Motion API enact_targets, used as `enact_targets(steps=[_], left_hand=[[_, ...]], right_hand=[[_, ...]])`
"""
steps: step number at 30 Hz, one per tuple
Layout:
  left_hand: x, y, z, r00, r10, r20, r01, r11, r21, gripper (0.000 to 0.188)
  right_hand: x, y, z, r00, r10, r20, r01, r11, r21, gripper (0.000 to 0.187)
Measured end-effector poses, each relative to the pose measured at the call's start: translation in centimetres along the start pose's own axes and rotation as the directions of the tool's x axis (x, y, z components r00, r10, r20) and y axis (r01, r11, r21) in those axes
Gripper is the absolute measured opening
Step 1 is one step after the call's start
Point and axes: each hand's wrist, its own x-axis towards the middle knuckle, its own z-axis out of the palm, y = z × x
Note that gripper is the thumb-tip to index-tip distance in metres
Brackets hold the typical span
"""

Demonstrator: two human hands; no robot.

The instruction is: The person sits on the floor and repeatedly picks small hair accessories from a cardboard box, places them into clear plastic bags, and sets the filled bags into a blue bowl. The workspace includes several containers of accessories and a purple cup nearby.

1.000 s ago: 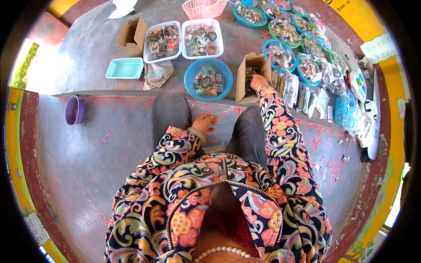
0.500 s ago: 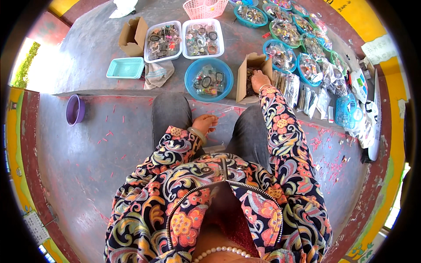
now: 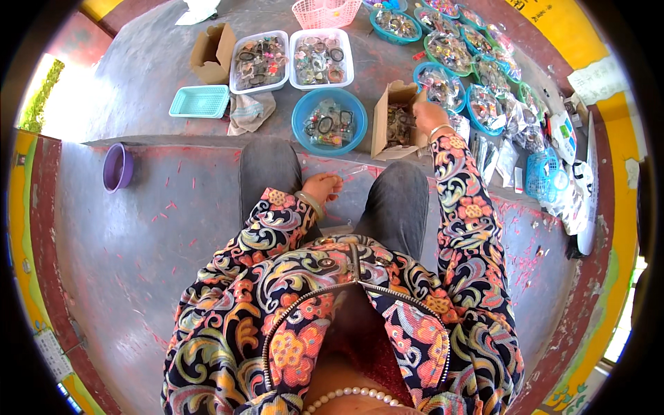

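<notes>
Ideally, the right hand (image 3: 432, 118) clears the cardboard box (image 3: 380, 126) edge; its grip is unclear, left hand (image 3: 323, 187) fingers curled together.

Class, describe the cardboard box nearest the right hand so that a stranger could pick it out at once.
Find the grey ledge beyond the person's knees. Near its front edge, just right of the blue basin, stands the open box, the right hand at its right side. Unlike the other box, farther back beside a white tray, it sits close to the knees.
</notes>
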Motion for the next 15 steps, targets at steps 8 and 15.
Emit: enact_targets(steps=[8, 15], left_hand=[[-0.5, 0.5, -0.6, 0.998, 0.05, 0.03, -0.047, 0.995, -0.091, 0.022], [-1.8, 2.1, -0.2, 0.986, 0.148, 0.072, -0.118, 0.942, -0.313, 0.02]], right_hand=[[-6.8, -7.3, -1.4, 0.961, 0.053, 0.27, -0.268, -0.038, 0.963, 0.011], [-12.6, -15.2, 5.4, 0.912, -0.074, 0.403, -0.39, -0.46, 0.797, 0.012]])
